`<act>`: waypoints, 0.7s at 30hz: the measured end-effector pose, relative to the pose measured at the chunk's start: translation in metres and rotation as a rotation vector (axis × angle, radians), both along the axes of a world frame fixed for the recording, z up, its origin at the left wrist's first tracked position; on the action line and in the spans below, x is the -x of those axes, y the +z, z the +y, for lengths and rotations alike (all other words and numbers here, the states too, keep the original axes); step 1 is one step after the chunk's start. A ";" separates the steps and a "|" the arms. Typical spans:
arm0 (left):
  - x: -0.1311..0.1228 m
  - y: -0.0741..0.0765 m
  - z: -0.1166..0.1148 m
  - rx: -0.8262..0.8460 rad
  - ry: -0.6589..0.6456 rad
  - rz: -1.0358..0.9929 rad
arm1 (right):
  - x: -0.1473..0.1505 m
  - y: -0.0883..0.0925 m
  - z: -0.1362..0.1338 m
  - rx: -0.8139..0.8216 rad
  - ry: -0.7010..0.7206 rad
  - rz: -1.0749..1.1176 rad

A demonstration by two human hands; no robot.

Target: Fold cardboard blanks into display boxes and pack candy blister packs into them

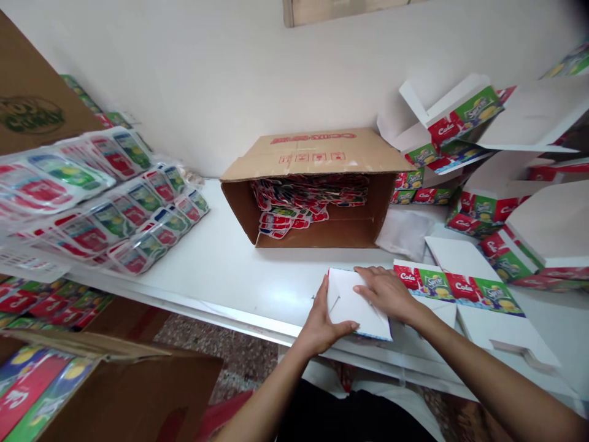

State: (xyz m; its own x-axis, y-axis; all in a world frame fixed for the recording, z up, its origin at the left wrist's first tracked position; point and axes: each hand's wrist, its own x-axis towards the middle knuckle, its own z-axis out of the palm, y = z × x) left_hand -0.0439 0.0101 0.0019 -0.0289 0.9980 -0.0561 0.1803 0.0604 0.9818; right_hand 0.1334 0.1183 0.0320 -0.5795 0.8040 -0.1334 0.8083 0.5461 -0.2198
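Observation:
A small cardboard carton (352, 304) lies at the table's front edge, its white face with interlocking flaps turned up. My left hand (324, 322) grips its left side, thumb across the top and fingers along the side. My right hand (384, 291) holds the far right part, its fingers bent over the white flaps. Just right of it, a flattened printed carton blank (451, 288) with Cola and Sprite panels rests on the table. The carton's underside is hidden.
Behind stands an open brown box (317, 236) lying on its side, partly filled with printed sachets (294, 218). Stacked sachet strips (138, 212) are at left. Open printed cartons (483, 209) crowd the right, near a clear plastic bag (402, 233). Another brown box (138, 393) stands lower left.

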 end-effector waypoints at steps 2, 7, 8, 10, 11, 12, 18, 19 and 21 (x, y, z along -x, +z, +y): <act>0.001 0.000 0.002 0.006 -0.003 -0.008 | 0.002 0.000 -0.003 -0.044 -0.011 -0.040; 0.002 0.003 0.001 0.032 -0.022 -0.009 | 0.010 0.001 -0.005 -0.133 0.009 -0.108; 0.001 0.004 0.000 0.033 -0.027 -0.005 | 0.011 0.002 -0.005 -0.145 0.015 -0.116; 0.001 0.003 -0.002 0.030 -0.031 0.005 | 0.011 0.003 -0.004 -0.148 0.027 -0.127; 0.000 0.001 -0.003 0.031 -0.020 0.010 | 0.010 0.002 -0.003 -0.133 0.035 -0.126; -0.001 -0.001 -0.005 0.035 0.003 0.011 | 0.009 0.002 -0.003 -0.107 0.048 -0.118; -0.009 -0.017 -0.012 0.008 0.167 0.006 | 0.006 -0.005 -0.002 0.000 0.061 -0.095; -0.010 -0.019 -0.012 0.000 0.174 -0.003 | 0.007 -0.005 -0.002 -0.018 0.027 -0.117; -0.010 -0.021 -0.013 -0.014 0.171 -0.033 | 0.009 -0.006 -0.001 -0.049 -0.056 -0.145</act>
